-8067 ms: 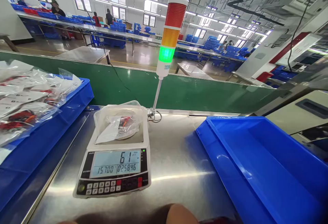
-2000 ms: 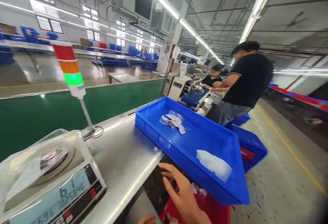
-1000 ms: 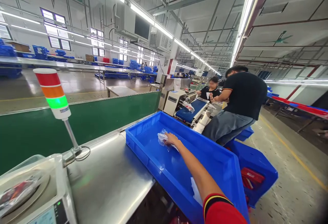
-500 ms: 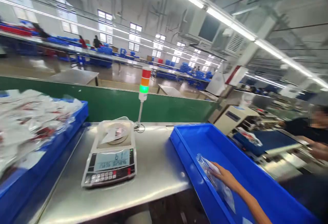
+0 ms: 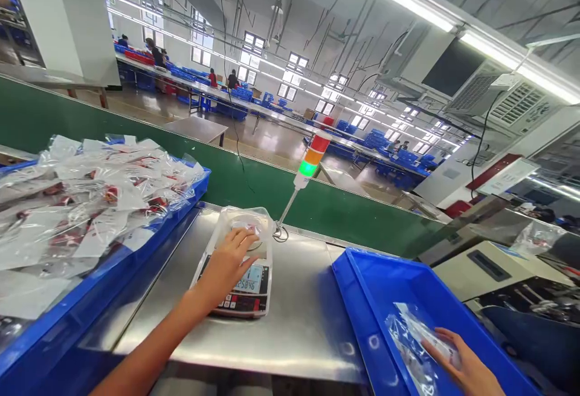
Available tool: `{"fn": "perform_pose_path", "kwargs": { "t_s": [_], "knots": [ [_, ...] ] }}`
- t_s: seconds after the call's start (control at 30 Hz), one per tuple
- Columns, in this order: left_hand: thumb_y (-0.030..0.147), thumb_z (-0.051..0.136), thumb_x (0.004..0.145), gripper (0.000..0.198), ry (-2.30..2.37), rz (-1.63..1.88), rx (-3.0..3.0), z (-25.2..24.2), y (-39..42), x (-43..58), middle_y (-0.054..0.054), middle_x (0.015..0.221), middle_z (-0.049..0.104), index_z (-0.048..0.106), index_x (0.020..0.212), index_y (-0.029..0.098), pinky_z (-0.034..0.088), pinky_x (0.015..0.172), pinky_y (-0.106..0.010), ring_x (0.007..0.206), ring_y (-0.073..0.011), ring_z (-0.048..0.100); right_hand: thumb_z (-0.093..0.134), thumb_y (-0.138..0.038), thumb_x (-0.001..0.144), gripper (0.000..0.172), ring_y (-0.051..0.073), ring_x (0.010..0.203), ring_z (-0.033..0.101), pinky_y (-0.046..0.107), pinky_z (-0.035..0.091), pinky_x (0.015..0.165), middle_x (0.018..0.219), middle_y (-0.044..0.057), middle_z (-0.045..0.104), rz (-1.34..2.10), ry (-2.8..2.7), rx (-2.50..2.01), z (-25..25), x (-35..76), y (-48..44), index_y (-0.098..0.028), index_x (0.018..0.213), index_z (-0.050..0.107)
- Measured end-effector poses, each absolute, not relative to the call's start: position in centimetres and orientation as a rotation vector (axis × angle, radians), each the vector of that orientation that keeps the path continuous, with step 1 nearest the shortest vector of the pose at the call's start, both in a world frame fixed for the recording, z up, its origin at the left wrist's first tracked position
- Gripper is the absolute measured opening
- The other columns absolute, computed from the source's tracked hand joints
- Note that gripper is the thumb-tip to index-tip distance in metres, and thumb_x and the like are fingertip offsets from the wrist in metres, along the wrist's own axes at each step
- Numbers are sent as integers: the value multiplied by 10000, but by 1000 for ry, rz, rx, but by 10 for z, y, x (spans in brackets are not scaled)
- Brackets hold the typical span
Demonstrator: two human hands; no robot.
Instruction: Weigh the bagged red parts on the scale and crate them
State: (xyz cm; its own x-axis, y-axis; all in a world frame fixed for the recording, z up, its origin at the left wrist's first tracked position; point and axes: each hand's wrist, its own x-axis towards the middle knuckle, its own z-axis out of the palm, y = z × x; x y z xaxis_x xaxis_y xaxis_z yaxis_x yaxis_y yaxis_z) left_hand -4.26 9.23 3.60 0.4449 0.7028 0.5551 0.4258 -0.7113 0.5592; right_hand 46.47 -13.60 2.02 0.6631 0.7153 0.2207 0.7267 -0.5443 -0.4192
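Clear packet (image 5: 410,338): in the right hand, at the near left part of the right bin; whether it touches the bin cannot be told.
Right hand (image 5: 469,363): fingers and thumb closed on the clear packet.
Left hand (image 5: 226,263): stretched over the scale, fingers slightly bent, thumb apart from them, nothing gripped.
Second packet (image 5: 252,227): on the scale's plate, just beyond the left fingertips; contact cannot be told.
Scale (image 5: 263,278): on the metal table (image 5: 301,305), between the two bins, its display partly covered by the left hand.
Right bin (image 5: 356,299): blue, its left wall beside the table's bare metal.
Left bin (image 5: 136,269): blue, heaped with packets (image 5: 109,193).
Signal light (image 5: 308,169): just right of the scale's far end, green lit.
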Motion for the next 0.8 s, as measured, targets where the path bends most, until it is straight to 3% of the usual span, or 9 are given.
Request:
{"fn": "perform_pose_path", "kwargs": {
  "t_s": [0.07,0.17,0.27,0.43,0.6,0.73,0.8],
  "knots": [
    [163,566,930,378,1027,1104,2582,24,119,-28,-139,1388,593,572,1307,182,435,1134,-529,1369,-319,469,545,-776,636,679,442,1015,688,533,574,830,1093,172,714,-59,-1119,-2314,40,441,-113,-244,1055,593],
    [105,546,892,243,1130,1066,2530,17,146,-14,-136,1277,666,668,1093,164,477,1099,-488,1283,-302,560,526,-623,819,578,373,1151,635,480,542,943,1282,146,647,-38,-1433,-2005,64,375,-54,-226,1238,550],
    [188,453,949,239,1327,1185,2247,29,158,-19,-129,1057,733,690,927,159,561,938,-442,1027,-286,679,494,-340,904,407,303,1225,580,450,479,1044,1324,107,618,155,-1917,-1611,77,291,28,-234,1294,535],
    [383,529,901,271,1500,1537,1654,68,132,-80,-36,949,770,733,945,211,574,803,-315,883,-246,723,576,-73,866,436,287,1231,548,459,482,1035,1357,95,600,234,-2334,-1541,79,182,141,-207,1281,572],
    [474,484,986,331,1774,1787,1777,57,65,-134,-7,1027,768,722,1018,246,558,849,-336,974,-272,721,700,-162,904,481,277,1356,476,479,439,1116,1480,66,540,274,-2502,-1418,75,165,151,-261,1356,569],
    [485,391,1062,409,1822,1598,2111,-22,36,-146,-44,1096,762,707,1107,230,578,857,-357,980,-271,736,522,-329,1015,335,276,1306,530,488,441,1118,1399,77,600,132,-2294,-1448,68,235,102,-275,1338,587],
    [518,347,1066,468,1741,1427,2164,-70,30,-149,-52,1100,763,718,1087,234,600,886,-369,997,-269,737,441,-441,1023,365,301,1277,555,514,456,1100,1343,94,633,8,-2089,-1651,57,294,62,-264,1296,605]
  ]
}}
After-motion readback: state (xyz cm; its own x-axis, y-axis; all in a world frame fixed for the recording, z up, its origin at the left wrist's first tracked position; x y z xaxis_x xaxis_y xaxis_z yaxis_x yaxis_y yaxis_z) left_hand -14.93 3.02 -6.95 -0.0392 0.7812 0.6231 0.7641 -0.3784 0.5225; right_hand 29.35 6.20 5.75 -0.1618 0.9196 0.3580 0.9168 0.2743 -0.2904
